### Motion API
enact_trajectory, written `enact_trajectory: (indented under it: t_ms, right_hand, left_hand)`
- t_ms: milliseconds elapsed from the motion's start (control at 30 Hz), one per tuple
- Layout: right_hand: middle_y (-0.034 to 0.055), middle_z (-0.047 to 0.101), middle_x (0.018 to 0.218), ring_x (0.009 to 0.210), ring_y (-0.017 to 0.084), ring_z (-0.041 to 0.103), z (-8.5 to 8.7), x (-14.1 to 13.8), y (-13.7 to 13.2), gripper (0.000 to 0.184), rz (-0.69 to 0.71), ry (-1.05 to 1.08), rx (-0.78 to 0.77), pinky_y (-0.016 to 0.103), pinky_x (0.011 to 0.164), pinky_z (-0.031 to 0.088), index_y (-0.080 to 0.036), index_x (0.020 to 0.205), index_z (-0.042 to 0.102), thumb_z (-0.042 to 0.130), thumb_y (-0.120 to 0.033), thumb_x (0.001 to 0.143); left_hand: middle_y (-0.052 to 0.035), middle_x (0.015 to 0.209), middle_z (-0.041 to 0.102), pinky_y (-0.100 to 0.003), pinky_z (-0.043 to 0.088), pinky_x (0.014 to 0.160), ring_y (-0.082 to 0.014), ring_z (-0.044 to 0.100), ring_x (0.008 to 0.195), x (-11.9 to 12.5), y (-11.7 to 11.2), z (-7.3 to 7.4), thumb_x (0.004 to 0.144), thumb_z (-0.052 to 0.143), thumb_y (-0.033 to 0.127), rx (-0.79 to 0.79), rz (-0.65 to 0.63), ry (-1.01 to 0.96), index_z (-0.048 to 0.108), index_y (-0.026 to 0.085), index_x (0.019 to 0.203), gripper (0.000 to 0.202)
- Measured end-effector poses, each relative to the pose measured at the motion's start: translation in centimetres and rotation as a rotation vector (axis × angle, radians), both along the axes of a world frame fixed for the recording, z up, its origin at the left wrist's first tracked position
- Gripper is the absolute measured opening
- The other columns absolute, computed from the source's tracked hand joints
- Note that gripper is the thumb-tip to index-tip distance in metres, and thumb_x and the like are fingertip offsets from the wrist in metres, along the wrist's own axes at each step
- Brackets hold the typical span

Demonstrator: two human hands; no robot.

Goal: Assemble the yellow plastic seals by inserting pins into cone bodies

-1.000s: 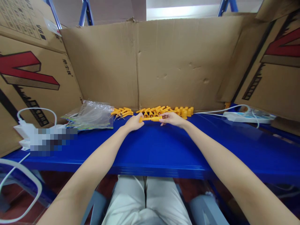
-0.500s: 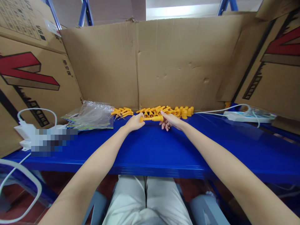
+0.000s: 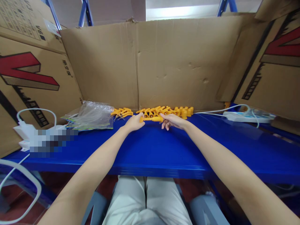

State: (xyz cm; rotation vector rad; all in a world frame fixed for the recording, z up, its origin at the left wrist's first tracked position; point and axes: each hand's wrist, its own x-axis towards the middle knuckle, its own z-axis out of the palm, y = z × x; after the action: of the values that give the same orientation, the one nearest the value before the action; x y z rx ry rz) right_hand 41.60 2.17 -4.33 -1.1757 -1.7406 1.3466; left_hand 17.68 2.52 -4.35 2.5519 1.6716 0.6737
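Observation:
My left hand (image 3: 134,122) is closed on one end of a long yellow plastic piece (image 3: 151,118) held just above the blue table (image 3: 164,150). My right hand (image 3: 172,120) pinches the piece's other end with thumb and forefinger, its other fingers curled down toward the table. Right behind both hands, a row of several yellow plastic parts (image 3: 173,111) lies along the cardboard wall. A smaller cluster of yellow parts (image 3: 122,112) sits to the left of that row.
Clear plastic bags (image 3: 91,117) lie at the left. A white charger and cable (image 3: 25,129) sit at the far left, and a white power strip (image 3: 246,117) at the right. Cardboard walls (image 3: 182,62) enclose the back and sides.
My right hand shifted slightly along the yellow piece and its fingers curled down. The left hand kept its grip almost in place.

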Motion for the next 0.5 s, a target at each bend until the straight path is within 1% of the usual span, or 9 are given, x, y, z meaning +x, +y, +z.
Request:
enact_trajectory:
  t_ms: [100,200,300,367,400,433,500]
  right_hand:
    - [0.0062,0.060,0.047,0.033,0.009,0.047,-0.24,-0.46,0.06,0.059,-0.043,-0.037,-0.017,0.020,0.032,0.038,-0.016,0.070,0.059,0.033,-0.064,0.092]
    - [0.0041,0.054,0.040,0.029,0.009,0.040,-0.34,-0.86,0.09,0.066,-0.083,-0.080,-0.041,0.020,0.028,0.030,-0.018,0.065,0.057,0.024,-0.072,0.089]
    - [0.0057,0.056,0.044,0.030,0.009,0.040,-0.05,-0.87,-0.06,0.074,-0.112,-0.145,-0.079,0.022,0.030,0.031,-0.017,0.070,0.059,0.015,-0.074,0.088]
    - [0.0086,0.063,0.055,0.033,0.010,0.046,0.25,-0.61,-0.24,0.074,-0.078,-0.139,-0.126,0.023,0.034,0.035,-0.016,0.078,0.059,0.013,-0.072,0.089]
    - [0.0095,0.067,0.064,0.037,0.011,0.051,0.38,-0.44,-0.33,0.069,-0.049,-0.103,-0.138,0.023,0.037,0.038,-0.016,0.083,0.058,0.017,-0.070,0.090]
    - [0.0095,0.070,0.073,0.043,0.011,0.056,0.47,-0.26,-0.39,0.058,-0.022,-0.054,-0.136,0.022,0.041,0.041,-0.016,0.088,0.056,0.027,-0.066,0.092]
    - [0.0066,0.072,0.086,0.053,0.011,0.063,0.50,0.05,-0.44,0.030,0.005,0.041,-0.084,0.020,0.048,0.047,-0.019,0.093,0.052,0.054,-0.048,0.090]
  left_hand:
    - [-0.0028,0.073,0.062,-0.028,0.038,0.063,-0.0207,0.059,0.070,0.20,-0.26,0.17,0.077,0.053,0.025,0.016,0.012,-0.012,0.055,0.022,0.105,0.028]
    - [-0.0034,0.074,0.062,-0.029,0.038,0.063,-0.0212,0.059,0.070,0.31,-0.22,0.19,0.077,0.054,0.025,0.024,0.013,-0.034,0.056,0.021,0.104,0.028]
    - [-0.0031,0.074,0.062,-0.028,0.038,0.064,-0.0208,0.058,0.071,0.32,-0.05,0.15,0.076,0.054,0.024,0.020,0.004,-0.048,0.057,0.021,0.103,0.027]
    - [-0.0029,0.074,0.062,-0.028,0.038,0.063,-0.0205,0.058,0.070,0.29,0.00,0.16,0.076,0.054,0.024,0.015,0.001,-0.051,0.056,0.021,0.102,0.026]
    - [-0.0029,0.074,0.062,-0.028,0.038,0.063,-0.0205,0.058,0.070,0.26,0.00,0.18,0.076,0.053,0.024,0.014,0.003,-0.052,0.056,0.021,0.102,0.026]
    - [-0.0030,0.074,0.062,-0.028,0.037,0.063,-0.0206,0.058,0.071,0.24,-0.01,0.21,0.076,0.053,0.023,0.013,0.006,-0.052,0.056,0.021,0.102,0.026]
    - [-0.0032,0.074,0.062,-0.028,0.038,0.064,-0.0207,0.059,0.071,0.20,-0.07,0.28,0.076,0.054,0.023,0.010,0.015,-0.047,0.057,0.021,0.102,0.026]
